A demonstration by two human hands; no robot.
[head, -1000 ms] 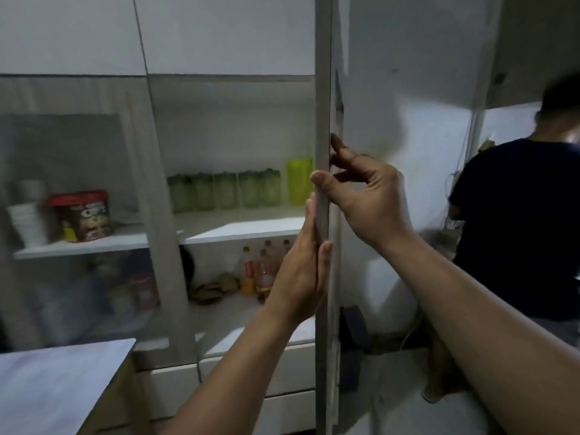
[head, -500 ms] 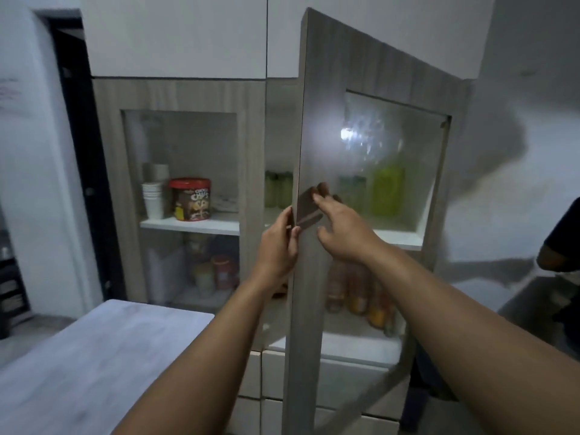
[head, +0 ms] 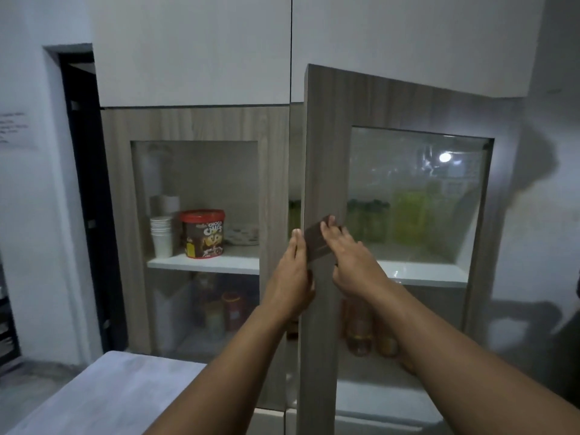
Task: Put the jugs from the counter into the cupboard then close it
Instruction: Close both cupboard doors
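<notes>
Half a second ago the cupboard door (head: pixel 395 215) stood wider; now it has swung closer to the frame, so we are nearly done closing.

On the left we see the cupboard (head: pixel 194 127) with paper cups (head: pixel 161 235) and a chocolate tub (head: pixel 204 233) behind glass, far left of our hands. Our left hand (head: pixel 290 277) lies flat, fingers straight, against the door's edge. Our right hand (head: pixel 351 259) presses the dark handle (head: pixel 317 243) with straight fingers. The jugs (head: pixel 408 219) stand on the shelf behind the door glass, just right of our right hand and above it.
</notes>
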